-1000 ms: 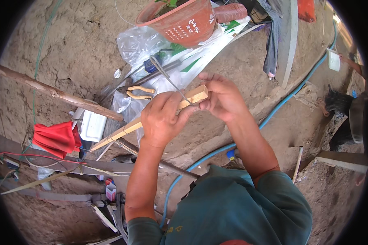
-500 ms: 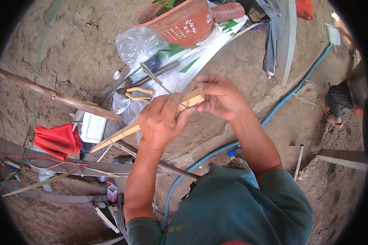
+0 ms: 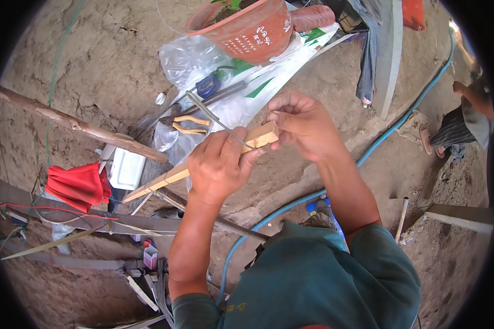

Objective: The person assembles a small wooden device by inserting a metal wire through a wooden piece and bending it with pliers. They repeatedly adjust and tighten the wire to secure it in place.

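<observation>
My left hand (image 3: 214, 167) is closed round a squared wooden stick (image 3: 173, 176), which slants from lower left up toward my right hand. A bent grey wire (image 3: 204, 108) rises above that hand, its lower end lying against the stick near the cut end. At that cut end my right hand (image 3: 304, 126) has its thumb and fingers pinched together. Whatever is between those fingertips is too small or hidden to make out. Pliers with yellowish handles (image 3: 191, 130) lie on the ground just beyond my left hand.
A reddish plant pot (image 3: 252, 35) stands ahead on white sheeting, beside clear plastic (image 3: 189, 57). A wooden pole (image 3: 77, 123), a red cloth (image 3: 77, 186) and a white tray (image 3: 127, 169) lie left. A blue hose (image 3: 387, 134) curves across the right. Another person (image 3: 458, 123) is at far right.
My right fingers have closed into a tighter pinch by the stick's end. The bent wire leans slightly further left. At far right, the other person's legs and arm have shifted.
</observation>
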`<action>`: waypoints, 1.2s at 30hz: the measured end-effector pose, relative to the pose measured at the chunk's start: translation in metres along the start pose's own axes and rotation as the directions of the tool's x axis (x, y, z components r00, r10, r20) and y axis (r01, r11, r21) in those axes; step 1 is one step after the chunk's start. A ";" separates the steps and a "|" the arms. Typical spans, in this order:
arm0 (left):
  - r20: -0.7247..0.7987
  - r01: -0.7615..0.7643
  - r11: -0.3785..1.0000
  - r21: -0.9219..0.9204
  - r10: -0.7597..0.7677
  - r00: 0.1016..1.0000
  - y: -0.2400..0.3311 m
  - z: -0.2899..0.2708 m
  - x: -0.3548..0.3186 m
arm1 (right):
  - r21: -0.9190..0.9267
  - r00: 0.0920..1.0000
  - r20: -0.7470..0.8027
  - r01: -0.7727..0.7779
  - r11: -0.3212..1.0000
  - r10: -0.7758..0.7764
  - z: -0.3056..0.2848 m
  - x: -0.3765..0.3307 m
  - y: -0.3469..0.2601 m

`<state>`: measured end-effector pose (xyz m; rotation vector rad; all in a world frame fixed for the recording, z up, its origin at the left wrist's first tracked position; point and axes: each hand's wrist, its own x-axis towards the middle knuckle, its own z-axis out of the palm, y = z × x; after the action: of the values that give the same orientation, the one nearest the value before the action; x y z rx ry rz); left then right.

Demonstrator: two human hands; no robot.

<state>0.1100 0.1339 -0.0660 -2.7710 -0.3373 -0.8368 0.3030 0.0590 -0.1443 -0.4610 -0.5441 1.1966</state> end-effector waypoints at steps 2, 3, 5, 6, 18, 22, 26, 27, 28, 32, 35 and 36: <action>0.011 0.010 1.000 0.021 -0.011 1.000 0.003 -0.003 -0.001 | -0.092 1.000 0.003 -0.012 0.996 0.012 0.004 0.000 -0.006; 0.016 0.014 0.999 0.031 -0.015 1.000 0.003 -0.003 -0.002 | -0.139 1.000 0.004 -0.016 0.990 0.017 0.006 0.000 -0.010; 0.008 0.001 1.000 0.010 -0.001 1.000 0.000 -0.002 -0.003 | -0.311 0.996 0.029 -0.066 0.948 0.079 0.011 0.008 -0.025; 0.004 -0.008 1.000 -0.001 0.008 1.000 0.000 -0.002 -0.003 | -0.394 0.993 0.037 -0.085 0.915 0.108 0.014 0.013 -0.033; -0.031 -0.009 1.000 -0.020 0.008 0.999 -0.001 0.003 -0.003 | -0.887 0.867 0.462 0.451 0.099 0.188 0.069 0.045 -0.079; -0.043 0.004 0.999 -0.040 -0.006 0.999 0.001 0.002 -0.007 | -0.908 0.903 0.418 0.419 0.006 0.095 0.080 0.028 -0.074; -0.037 0.005 0.999 -0.038 -0.006 0.999 0.001 0.001 -0.004 | -0.929 0.988 0.138 0.102 0.356 0.076 0.069 0.024 -0.067; -0.041 0.005 0.999 -0.042 -0.007 0.999 0.002 0.002 -0.005 | -0.882 0.994 0.046 -0.009 0.472 0.104 0.061 0.024 -0.062; -0.031 0.012 0.999 -0.046 -0.013 0.999 0.003 0.002 -0.004 | -0.836 0.991 0.034 -0.042 0.547 0.128 0.052 0.025 -0.057; -0.010 0.028 0.998 -0.050 -0.029 1.000 0.003 0.000 -0.004 | -0.742 0.975 0.048 -0.109 0.661 0.215 0.041 0.031 -0.053; -0.011 0.031 0.998 -0.053 -0.031 0.999 0.003 0.000 -0.005 | -0.854 0.973 0.077 -0.048 0.518 0.217 0.053 0.030 -0.060; -0.011 0.035 0.998 -0.052 -0.035 0.999 0.003 0.000 -0.005 | -0.896 0.973 0.087 -0.017 0.444 0.213 0.060 0.029 -0.063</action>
<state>0.1065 0.1300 -0.0694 -2.8144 -0.3679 -0.8829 0.3204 0.0708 -0.0544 -1.3339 -1.3616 0.9933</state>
